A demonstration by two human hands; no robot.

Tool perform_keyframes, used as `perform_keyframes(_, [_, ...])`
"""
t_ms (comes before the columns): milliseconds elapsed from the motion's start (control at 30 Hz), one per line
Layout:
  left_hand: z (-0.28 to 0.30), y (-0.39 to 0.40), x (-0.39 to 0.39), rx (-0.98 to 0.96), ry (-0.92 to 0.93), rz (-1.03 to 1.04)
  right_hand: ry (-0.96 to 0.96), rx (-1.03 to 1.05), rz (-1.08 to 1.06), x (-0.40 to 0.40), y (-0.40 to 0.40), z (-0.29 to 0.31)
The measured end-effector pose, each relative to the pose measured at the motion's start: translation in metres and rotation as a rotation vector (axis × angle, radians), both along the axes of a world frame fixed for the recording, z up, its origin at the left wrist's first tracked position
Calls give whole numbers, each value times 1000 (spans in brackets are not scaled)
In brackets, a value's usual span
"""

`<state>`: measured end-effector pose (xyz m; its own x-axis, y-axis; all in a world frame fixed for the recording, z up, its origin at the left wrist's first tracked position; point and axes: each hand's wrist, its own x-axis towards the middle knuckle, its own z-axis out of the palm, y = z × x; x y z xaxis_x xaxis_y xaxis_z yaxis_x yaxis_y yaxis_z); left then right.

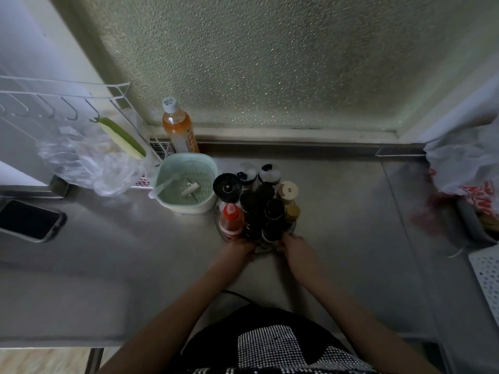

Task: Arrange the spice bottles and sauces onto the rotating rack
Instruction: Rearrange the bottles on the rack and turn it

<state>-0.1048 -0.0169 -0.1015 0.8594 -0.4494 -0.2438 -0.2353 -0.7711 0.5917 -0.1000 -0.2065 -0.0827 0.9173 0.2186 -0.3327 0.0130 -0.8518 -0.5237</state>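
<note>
Rack: round rotating rack [266, 248] crowded with dark-capped bottles [274, 209] and a red squeeze bottle [231, 220], on grey metal surface [351, 225].
Hands: left hand [241, 245] and right hand [295, 248] gripped the rack's near rim.

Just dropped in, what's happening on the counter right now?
A person has both hands on the near edge of the rotating rack: left hand at its near-left side, right hand at its near-right. The rack is already crowded with dark-capped bottles, a red squeeze bottle and a beige-capped jar. It stands on the steel counter beside a pale green basket. Finger detail is too dim to read.
</note>
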Motion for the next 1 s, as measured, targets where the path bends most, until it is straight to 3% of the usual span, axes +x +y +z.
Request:
perform_keyframes(300, [20,-3,65,-87,-29,100,-15,50,-43,60,-2,-2])
perform_keyframes(500, [28,9,103,-5,42,130,-47,78,-30,97,14,-1])
perform_keyframes(1000, [35,23,106,-74,77,196,-65,179,-95,82,17,2])
